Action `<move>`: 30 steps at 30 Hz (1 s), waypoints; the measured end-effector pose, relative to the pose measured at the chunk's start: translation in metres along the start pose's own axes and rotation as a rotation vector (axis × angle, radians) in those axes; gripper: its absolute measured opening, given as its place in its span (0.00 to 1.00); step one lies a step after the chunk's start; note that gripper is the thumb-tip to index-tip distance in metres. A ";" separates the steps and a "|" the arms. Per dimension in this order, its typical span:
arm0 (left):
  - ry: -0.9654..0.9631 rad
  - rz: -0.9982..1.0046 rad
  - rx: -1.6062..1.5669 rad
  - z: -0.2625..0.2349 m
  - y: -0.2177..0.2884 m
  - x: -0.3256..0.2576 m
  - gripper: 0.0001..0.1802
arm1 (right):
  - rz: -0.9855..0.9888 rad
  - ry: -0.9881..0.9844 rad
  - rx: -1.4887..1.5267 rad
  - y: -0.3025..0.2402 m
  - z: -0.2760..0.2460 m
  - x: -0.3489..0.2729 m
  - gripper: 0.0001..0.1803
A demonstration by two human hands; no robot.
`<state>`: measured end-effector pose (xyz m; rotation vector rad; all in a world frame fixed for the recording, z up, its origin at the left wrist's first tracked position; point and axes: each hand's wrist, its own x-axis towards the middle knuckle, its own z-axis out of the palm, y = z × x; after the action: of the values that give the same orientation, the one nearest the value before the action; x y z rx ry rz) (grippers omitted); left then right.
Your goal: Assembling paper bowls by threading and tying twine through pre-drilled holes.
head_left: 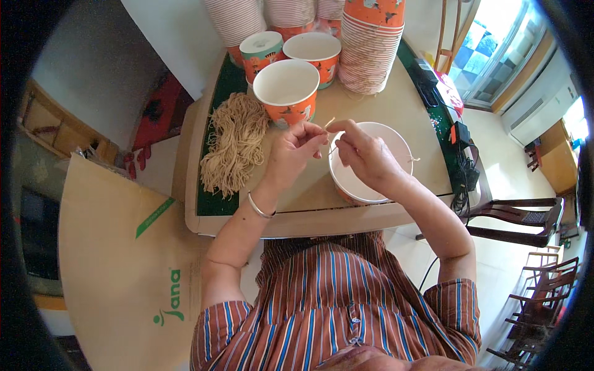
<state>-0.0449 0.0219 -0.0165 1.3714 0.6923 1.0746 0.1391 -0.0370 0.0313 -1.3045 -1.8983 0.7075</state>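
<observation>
String (331, 121) is pinched by the left hand (294, 151), beside the white-lined tub (397, 145), and the right hand (368, 153), over it; a slack pinch could let it slip.

Table (309, 227), one: a brown sheet (297, 188) is covering its middle, with green showing at both sides. Cream string bundle (234, 145), one: is lying loose to the left of my left hand (289, 151). White-lined tub (365, 183), one: is standing beneath my right hand (370, 157). Orange tub (286, 85), one, open: is standing just beyond my left hand. Tall nested stack (371, 59), one: is rising well beyond my right hand. Black cables (461, 199), tangled: are lying to the right of my right hand.
</observation>
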 end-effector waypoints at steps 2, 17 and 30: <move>-0.005 -0.003 0.012 -0.001 -0.003 -0.002 0.05 | 0.000 0.012 0.062 -0.003 -0.002 0.001 0.15; -0.065 0.045 0.011 0.008 -0.014 -0.010 0.06 | -0.029 0.013 0.339 0.004 0.001 0.004 0.08; -0.019 -0.052 -0.066 0.004 -0.022 -0.008 0.04 | 0.194 -0.130 0.009 0.008 -0.013 0.001 0.10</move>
<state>-0.0398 0.0155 -0.0386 1.2992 0.6692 1.0333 0.1532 -0.0328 0.0333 -1.4823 -1.8830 0.9179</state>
